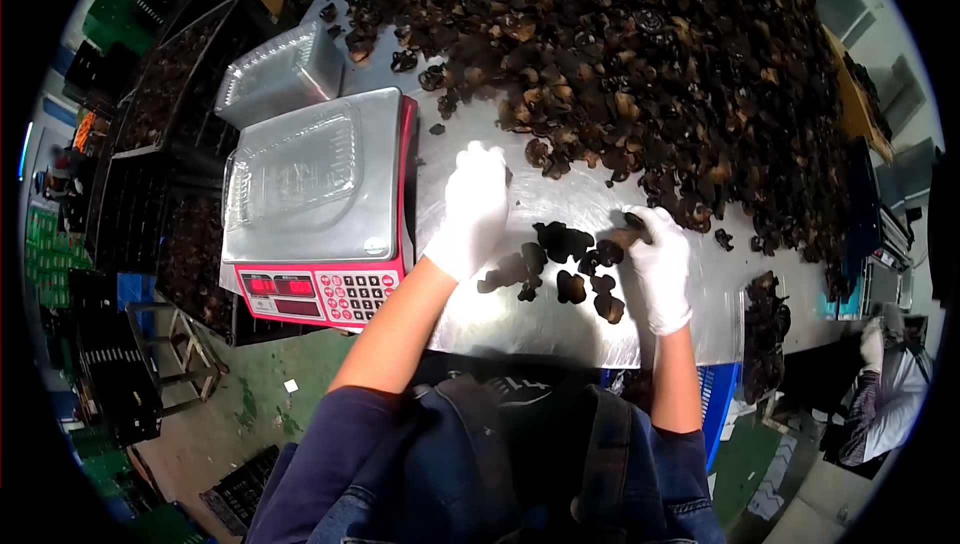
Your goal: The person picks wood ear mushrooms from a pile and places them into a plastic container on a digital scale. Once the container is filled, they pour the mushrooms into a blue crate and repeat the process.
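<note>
My left hand [474, 206], in a white glove, is over the metal table just right of the scale; its fingers are curled and whatever they hold is hidden. My right hand [660, 262], also gloved, pinches a dark fungus piece [634, 221] between thumb and fingers. Several loose dark pieces [571, 287] lie on the metal between my hands. Beyond them rises a large heap of dark, wrinkled fungus [640, 64]. A clear plastic tray [297, 169] rests on the plate of the red and silver scale [372, 244], whose red digits are lit.
Stacked clear trays [280, 74] stand behind the scale. Black crates [135, 194] with dark pieces are at the left. A blue crate [716, 409] sits below the front edge of the metal table [520, 336]. A co-worker's gloved hand [872, 346] shows at the far right.
</note>
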